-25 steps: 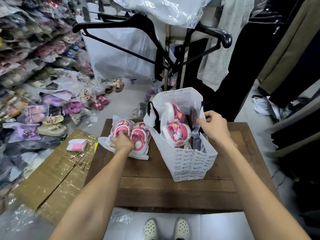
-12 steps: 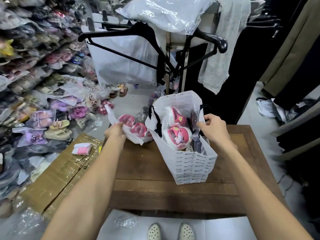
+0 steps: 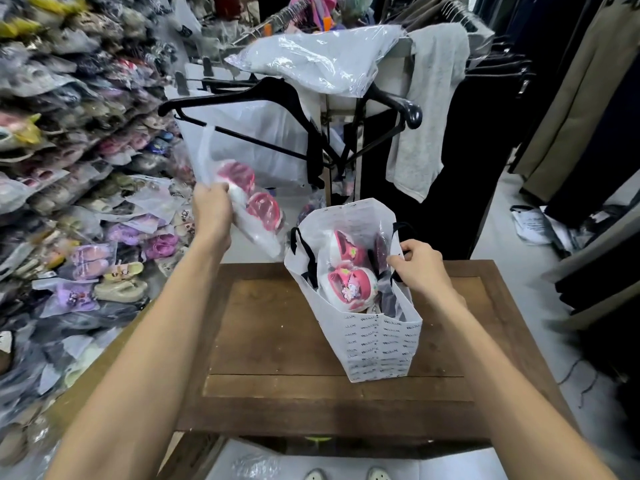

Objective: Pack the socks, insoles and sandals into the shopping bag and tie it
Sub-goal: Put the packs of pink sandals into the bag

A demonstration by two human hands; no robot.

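A white printed shopping bag (image 3: pixel 377 344) stands upright on the wooden table (image 3: pixel 277 341), its mouth open. Inside it lies a pair of pink sandals (image 3: pixel 349 282) in clear plastic, with a darker item beside them. My right hand (image 3: pixel 417 266) grips the bag's right rim by the black handle. My left hand (image 3: pixel 211 211) holds a second plastic-wrapped pair of pink sandals (image 3: pixel 254 199) in the air, above and to the left of the bag's mouth.
Piles of bagged shoes (image 3: pixel 69 168) fill the left side down to the floor. A rack with black hangers (image 3: pixel 277 95), a plastic-wrapped garment and a grey cloth (image 3: pixel 429 109) stands behind the table. Dark clothes hang at the right.
My left hand picked the wrapped pink sandals off the table and lifted them up toward the bag. My right hand stayed on the bag's rim.
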